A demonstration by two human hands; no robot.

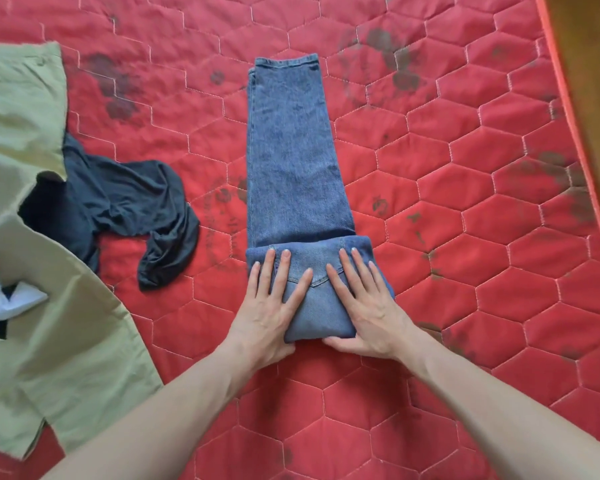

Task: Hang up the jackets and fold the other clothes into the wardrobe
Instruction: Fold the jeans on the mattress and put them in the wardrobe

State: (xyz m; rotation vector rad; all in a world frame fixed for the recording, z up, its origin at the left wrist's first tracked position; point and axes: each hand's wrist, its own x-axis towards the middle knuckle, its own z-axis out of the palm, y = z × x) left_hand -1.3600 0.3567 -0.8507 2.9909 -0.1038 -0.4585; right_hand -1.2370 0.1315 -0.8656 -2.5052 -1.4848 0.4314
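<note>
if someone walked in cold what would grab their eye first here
First the blue jeans, laid lengthwise in the middle of the red quilted mattress, waist end folded over toward the person. The left hand and right hand press flat on that fold, fingers spread. Off to the left lie a crumpled dark garment and a large olive-green garment.

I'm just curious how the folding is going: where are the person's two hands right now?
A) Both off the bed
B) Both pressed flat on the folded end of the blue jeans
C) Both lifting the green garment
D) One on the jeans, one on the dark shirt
B: the left hand and the right hand lie flat, fingers spread, on the folded near end of the blue jeans.
</note>
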